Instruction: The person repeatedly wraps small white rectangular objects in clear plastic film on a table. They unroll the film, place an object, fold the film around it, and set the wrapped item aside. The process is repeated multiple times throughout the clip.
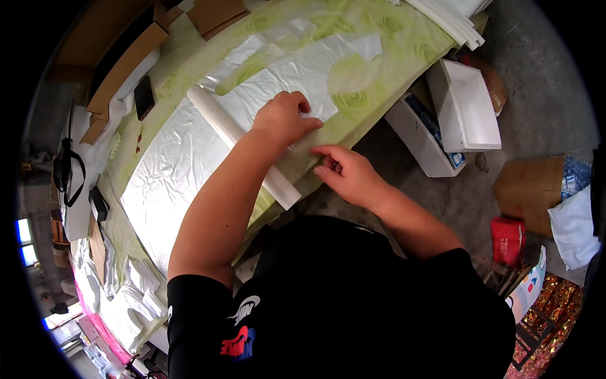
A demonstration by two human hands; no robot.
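A white roll [218,120] lies slantwise on the table, its near end by the table edge. Thin, crinkled whitish plastic film [170,164] spreads on its left. More shiny film [290,72] lies beyond the roll, with see-through parts. My left hand [284,119] is over this film's near edge, fingers bent and thumb apart from them; I see nothing gripped. Close to it at the table edge is my right hand [350,175], index finger and thumb apart and the other fingers curled, with nothing visible between them. My left forearm crosses over the roll and hides part of it.
A green patterned cloth [391,57] covers the table. A phone [144,98] and cardboard boxes [129,63] are at the left. White rolls [448,22] lie at the far right corner. Foam boxes [464,107] and a carton [530,189] stand on the floor to the right.
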